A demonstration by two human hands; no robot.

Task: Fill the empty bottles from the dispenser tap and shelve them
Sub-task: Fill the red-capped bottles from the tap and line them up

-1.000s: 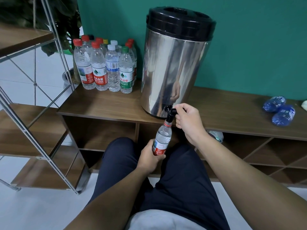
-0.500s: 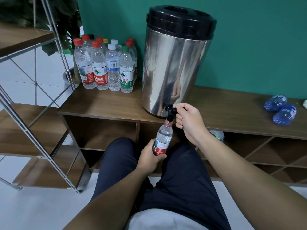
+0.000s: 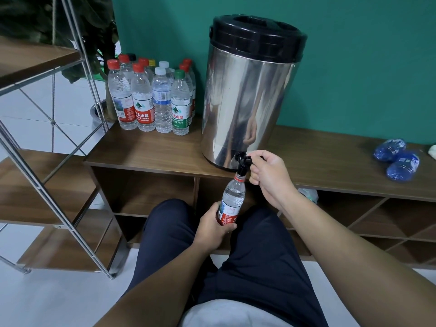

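Little differs from the earlier frames: both hands keep the same holds, and the bottle stays under the tap, its mouth at the spout. The whole scene sits a touch higher in the frame than a second ago, which reads as a small shift of the camera.

The left hand, low in the centre of the frame, grips the bottle round its lower part, fingers curled over the red label. The right hand, just right of centre, has its fingers curled round the black tap lever at the foot of the dispenser.

The bottle is clear plastic with a red and white label and a red ring at the neck, uncapped and tilted, its top leaning right toward the spout. How far it is filled cannot be told.

The dispenser is a steel drum with a black lid, standing on the wooden cabinet top against a green wall. In the upper left of the frame, a cluster of capped bottles stands upright on the same top, with red, white and green caps. At the right edge, two blue bottles lie on their sides, side by side. A metal-framed shelf unit fills the left side.
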